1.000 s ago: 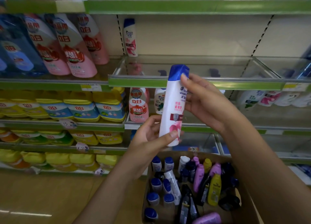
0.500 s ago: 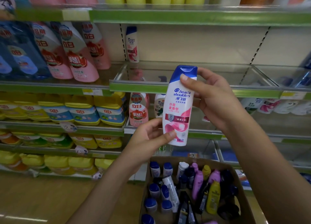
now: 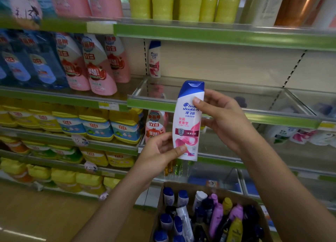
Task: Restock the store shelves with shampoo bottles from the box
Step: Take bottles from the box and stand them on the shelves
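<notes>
Hands are holding one shampoo bottle [image 3: 188, 121] upright in front of the shelves: the left hand [image 3: 160, 154] is pinching its lower edge, thumb across the label, and the right hand [image 3: 220, 118] is gripping its upper side below the blue cap. Behind it, a matching bottle [image 3: 154, 60] is standing alone at the back of the shelf [image 3: 218, 89]. Below, the cardboard box [image 3: 254, 201] is holding mixed bottles.

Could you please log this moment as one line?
shampoo bottle upright | left hand holds base | right hand holds top | box below
</notes>
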The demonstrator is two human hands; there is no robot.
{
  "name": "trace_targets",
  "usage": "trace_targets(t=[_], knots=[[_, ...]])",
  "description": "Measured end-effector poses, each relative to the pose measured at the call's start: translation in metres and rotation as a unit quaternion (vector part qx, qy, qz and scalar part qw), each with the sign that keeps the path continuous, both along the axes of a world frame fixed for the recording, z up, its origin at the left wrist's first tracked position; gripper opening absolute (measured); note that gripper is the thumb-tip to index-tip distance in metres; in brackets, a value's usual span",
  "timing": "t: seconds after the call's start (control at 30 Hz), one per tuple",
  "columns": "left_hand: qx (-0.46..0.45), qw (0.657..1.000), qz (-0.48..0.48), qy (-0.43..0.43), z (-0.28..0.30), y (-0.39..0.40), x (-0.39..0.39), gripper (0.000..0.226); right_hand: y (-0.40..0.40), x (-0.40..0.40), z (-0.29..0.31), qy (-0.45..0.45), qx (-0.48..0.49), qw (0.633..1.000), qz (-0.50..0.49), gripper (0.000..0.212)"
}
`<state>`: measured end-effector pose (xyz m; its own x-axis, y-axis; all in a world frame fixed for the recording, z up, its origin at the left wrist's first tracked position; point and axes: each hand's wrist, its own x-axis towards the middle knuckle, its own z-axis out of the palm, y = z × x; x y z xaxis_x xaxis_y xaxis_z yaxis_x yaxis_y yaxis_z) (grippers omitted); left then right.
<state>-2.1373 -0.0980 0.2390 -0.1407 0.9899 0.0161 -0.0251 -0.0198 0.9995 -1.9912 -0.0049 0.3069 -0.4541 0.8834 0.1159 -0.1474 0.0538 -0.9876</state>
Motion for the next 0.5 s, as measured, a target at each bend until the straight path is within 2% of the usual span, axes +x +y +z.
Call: trace_targets(t=[0.13, 0.5], knots=[[0.022, 0.999, 0.004, 0.026, 0.005, 0.027, -0.029, 0.033, 0.023, -0.026, -0.001, 0.02, 0.003, 0.999, -0.029, 0.03], [0.012, 0.995, -0.04, 0.095, 0.016, 0.136, -0.128, 0.028, 0.109, -0.117, -0.003, 0.071, -0.003, 0.996, -0.062, 0.037]])
